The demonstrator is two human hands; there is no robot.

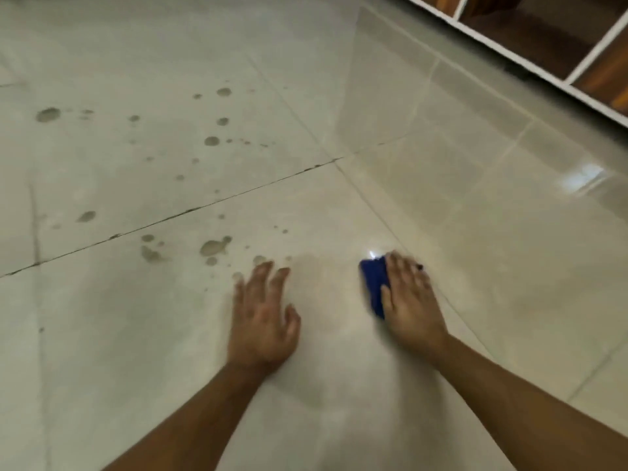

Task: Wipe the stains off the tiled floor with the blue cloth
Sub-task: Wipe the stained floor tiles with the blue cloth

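Observation:
The pale glossy tiled floor (441, 215) fills the view. Several dark stains lie across its left half, the nearest cluster (212, 248) just ahead of my left hand, others farther off such as a large spot (48, 114). My left hand (263, 317) rests flat on the tile, fingers spread. My right hand (411, 294) presses flat on the blue cloth (373, 283), whose folded edge shows at the hand's left side; the rest of the cloth is hidden under the palm. Both hands are motion-blurred.
A white-framed shelf unit with brown wooden compartments (543, 39) stands along the upper right. Dark grout lines (190, 210) cross the floor. A bright reflection (582, 178) glints on the tiles at right.

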